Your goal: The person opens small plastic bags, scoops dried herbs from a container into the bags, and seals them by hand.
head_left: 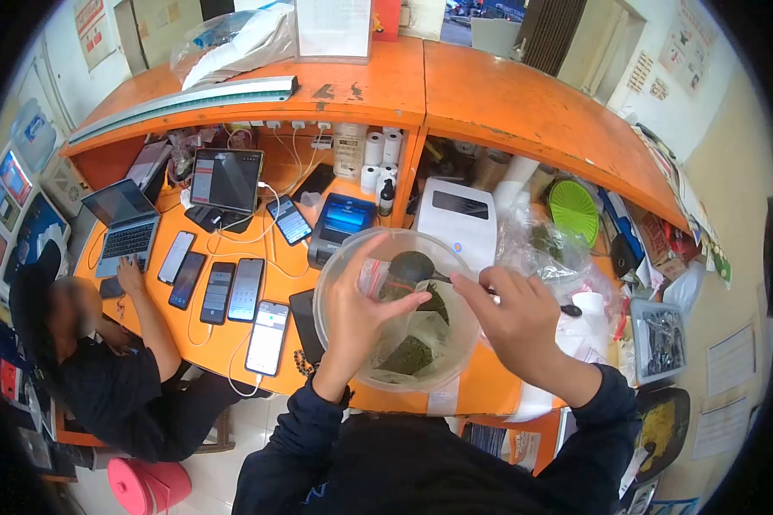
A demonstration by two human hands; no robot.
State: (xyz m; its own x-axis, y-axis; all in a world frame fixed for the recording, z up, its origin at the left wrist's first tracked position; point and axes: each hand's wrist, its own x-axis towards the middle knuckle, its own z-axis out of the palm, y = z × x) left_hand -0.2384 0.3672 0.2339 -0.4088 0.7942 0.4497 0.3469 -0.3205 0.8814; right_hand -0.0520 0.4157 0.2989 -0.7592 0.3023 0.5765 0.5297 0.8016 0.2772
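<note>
A round translucent tub (468, 343) holds plastic bags with dark green powder (406, 355) in them. My left hand (361, 309) is over the tub's left side, thumb and fingers apart in a C shape, with nothing visible between them. My right hand (511, 318) is closed around the handle of a dark ladle (412, 269) at the tub's right side. The ladle's round bowl is over the tub, near the gap of my left hand, and looks filled with green powder. A small bag with a red strip (374, 276) lies inside the tub, partly behind my left hand.
Several phones (246, 289), a laptop (129, 225) and a tablet (224, 180) are on the orange desk (305, 395) at left, where another person (120, 369) sits. A blue-topped printer (343, 225) and a white device (457, 223) stand behind the tub. Plastic bags (550, 249) lie right.
</note>
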